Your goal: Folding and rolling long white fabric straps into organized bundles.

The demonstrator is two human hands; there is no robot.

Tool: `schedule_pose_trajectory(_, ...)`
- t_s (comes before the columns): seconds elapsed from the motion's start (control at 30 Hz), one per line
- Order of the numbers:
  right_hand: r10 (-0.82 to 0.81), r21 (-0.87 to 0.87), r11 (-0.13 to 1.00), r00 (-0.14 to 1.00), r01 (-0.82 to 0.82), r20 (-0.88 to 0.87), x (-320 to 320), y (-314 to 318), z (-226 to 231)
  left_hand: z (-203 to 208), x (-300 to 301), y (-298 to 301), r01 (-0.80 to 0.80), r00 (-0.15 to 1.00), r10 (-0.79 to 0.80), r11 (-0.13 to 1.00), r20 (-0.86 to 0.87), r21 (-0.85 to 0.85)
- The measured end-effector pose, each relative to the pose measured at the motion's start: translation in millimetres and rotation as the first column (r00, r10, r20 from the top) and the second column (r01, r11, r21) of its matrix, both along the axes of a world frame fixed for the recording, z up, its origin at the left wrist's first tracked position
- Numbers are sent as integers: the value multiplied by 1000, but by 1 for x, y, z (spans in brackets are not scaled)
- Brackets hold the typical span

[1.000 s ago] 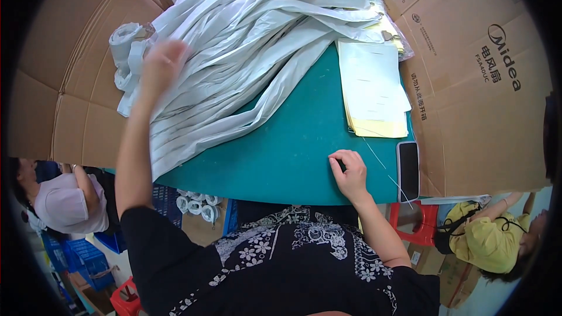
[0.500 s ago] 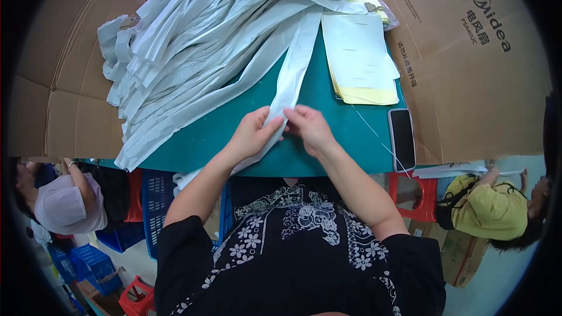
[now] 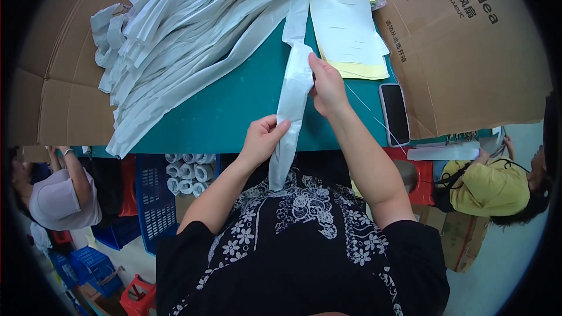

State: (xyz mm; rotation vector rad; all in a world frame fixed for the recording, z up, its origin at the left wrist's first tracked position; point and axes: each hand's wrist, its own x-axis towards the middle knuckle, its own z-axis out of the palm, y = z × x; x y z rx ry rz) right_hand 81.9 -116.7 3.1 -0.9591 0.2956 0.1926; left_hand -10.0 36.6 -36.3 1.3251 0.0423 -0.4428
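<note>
A long white strip, fabric-like or plastic, (image 3: pixel 295 82) runs from the pile toward my body, its near end hanging past the table edge. My left hand (image 3: pixel 263 138) pinches its lower part between thumb and fingers. Higher up, my right hand (image 3: pixel 329 86) grips its right edge with the thumb on top; the other fingers are partly hidden behind it. Just beyond my right hand the strip has a bend. A big heap of similar white strips (image 3: pixel 193 41) covers the far left of the green table (image 3: pixel 234 117).
Cardboard panels stand at left (image 3: pixel 70 70) and right (image 3: pixel 462 70). A stack of white and yellow sheets (image 3: pixel 348 35) and a phone (image 3: pixel 394 114) lie on the right. A blue crate (image 3: pixel 157 199) and rolled white bundles (image 3: pixel 187 171) are below the table edge. Co-workers sit at both sides.
My right hand has moved up and away along the strip, while my left stays lower on it. The strip's near end has come to hang in front of me, and the rolled bundles are uncovered.
</note>
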Motion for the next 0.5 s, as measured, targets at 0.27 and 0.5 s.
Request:
schedule_pose_trajectory(0.27, 398, -437, 819, 917, -370, -31, -54, -7, -15, 8, 3, 31, 170, 985, -170, 982, 14, -76)
schedule_pose_trajectory(0.5, 310, -129, 937, 944, -324, -115, -39, 0, -19, 50, -17, 50, -409, -13, -599, 734, 801, 542)
